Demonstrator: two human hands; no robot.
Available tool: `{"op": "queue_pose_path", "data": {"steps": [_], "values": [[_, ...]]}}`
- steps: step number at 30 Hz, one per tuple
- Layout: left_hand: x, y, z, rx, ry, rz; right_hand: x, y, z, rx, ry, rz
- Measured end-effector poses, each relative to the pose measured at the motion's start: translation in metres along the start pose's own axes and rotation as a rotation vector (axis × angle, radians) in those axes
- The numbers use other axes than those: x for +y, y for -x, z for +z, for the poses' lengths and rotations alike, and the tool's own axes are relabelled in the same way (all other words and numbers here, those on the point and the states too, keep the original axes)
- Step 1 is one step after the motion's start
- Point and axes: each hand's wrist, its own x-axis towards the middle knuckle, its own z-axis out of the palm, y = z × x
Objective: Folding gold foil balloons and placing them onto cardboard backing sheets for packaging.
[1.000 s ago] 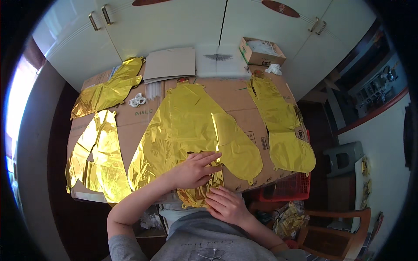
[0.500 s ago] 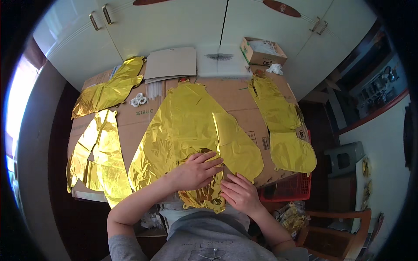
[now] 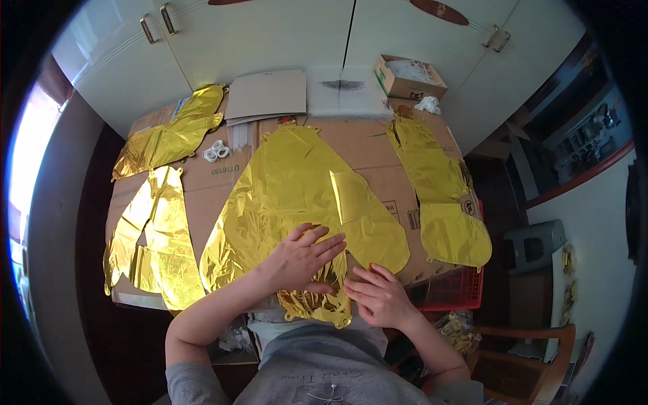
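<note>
A large flat gold foil balloon [image 3: 290, 175], uninflated, is spread in front of me on the cardboard-covered table. My left hand [image 3: 307, 255] lies on its lower part, fingers stretched out and slightly apart. Beneath that hand the foil is crumpled, and its tabbed end hangs at the near edge. At the right border of this end is my right hand [image 3: 381, 297], fingers loosely bent and apart, their tips at the foil's edge. A rectangular crease or folded patch [image 3: 351, 196] shows on the balloon's right half.
More flat gold foil balloons lie at the left [image 3: 162, 236], far left [image 3: 172, 135] and right [image 3: 439, 202]. White tape rolls [image 3: 216, 151], grey cardboard sheets [image 3: 266, 94] and an open box [image 3: 410, 77] stand toward the back. A red crate [image 3: 445, 290] and wooden chair [image 3: 526, 334] are at the right.
My left hand has shifted slightly up and its thumb has spread away from the fingers. The right hand has moved a little right, its fingers more bent. The balloon stays in place.
</note>
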Motion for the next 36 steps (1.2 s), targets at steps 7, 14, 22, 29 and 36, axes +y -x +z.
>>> {"op": "queue_pose_path", "data": {"steps": [7,14,22,29,36], "values": [[-0.002,0.001,0.007,0.031,-0.014,0.01,0.008,0.008,0.016,0.149,0.098,-0.169],[-0.002,0.004,0.008,0.034,-0.009,0.006,0.01,0.014,0.023,0.206,0.063,-0.201],[-0.002,0.004,0.006,0.002,-0.015,0.013,0.008,0.015,0.019,0.195,0.041,-0.209],[0.001,0.005,0.006,-0.051,-0.014,-0.006,0.009,0.015,0.01,0.106,-0.069,-0.199],[0.001,0.007,0.012,-0.062,-0.044,-0.028,0.053,-0.038,-0.015,0.172,-0.116,0.197]]}}
